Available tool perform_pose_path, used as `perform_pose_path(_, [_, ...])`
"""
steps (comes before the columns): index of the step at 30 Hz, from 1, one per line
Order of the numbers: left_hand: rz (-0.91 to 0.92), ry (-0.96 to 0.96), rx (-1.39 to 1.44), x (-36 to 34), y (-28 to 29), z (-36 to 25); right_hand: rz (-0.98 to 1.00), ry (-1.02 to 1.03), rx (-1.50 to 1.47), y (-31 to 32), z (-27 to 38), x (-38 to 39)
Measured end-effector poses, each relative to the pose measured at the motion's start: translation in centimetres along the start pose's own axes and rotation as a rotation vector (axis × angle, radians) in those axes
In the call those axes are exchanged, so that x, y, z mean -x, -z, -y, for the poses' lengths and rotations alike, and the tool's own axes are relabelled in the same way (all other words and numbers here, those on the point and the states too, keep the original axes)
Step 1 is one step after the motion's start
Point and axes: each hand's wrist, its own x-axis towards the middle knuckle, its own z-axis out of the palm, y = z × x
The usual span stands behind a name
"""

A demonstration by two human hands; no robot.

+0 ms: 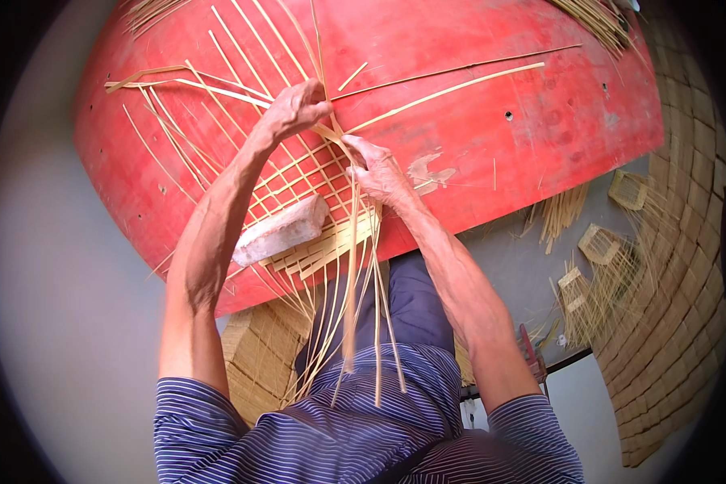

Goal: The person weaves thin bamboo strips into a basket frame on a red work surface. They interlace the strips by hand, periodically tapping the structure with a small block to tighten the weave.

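A half-woven bamboo mat (324, 248) lies near the front of a red board, with an open lattice at its middle and long loose strips at its edges. At its far right edge, my left hand (297, 109) is closed on a bamboo strip, with the fingers curled. My right hand (377, 171) is just nearer and to the right, its thumb and fingers pinching strips at the mat's right edge. A whitish, rough-sided block (284, 229) rests on the mat. Several strips (353, 282) hang over the board's front edge toward my lap.
The red board (492, 137) fills the space ahead. Loose strips (460, 95) lie on it, and a strip bundle (598, 22) sits at its far right. To the right are small woven pieces (601, 244) on the floor and a large woven mat (678, 315). A woven piece (258, 355) is below the board.
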Motion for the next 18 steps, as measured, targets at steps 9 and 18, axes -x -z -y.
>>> perform_pose_path(9, [-0.350, 0.226, 0.415, -3.0, -3.0, 0.3, 0.117, -0.123, -0.410, 1.5, -1.6, -0.5])
perform_pose_path(18, [-0.139, 0.168, 0.489, -2.1, -0.9, -2.3, -0.305, -0.188, -1.012, 3.4, -0.7, -4.7])
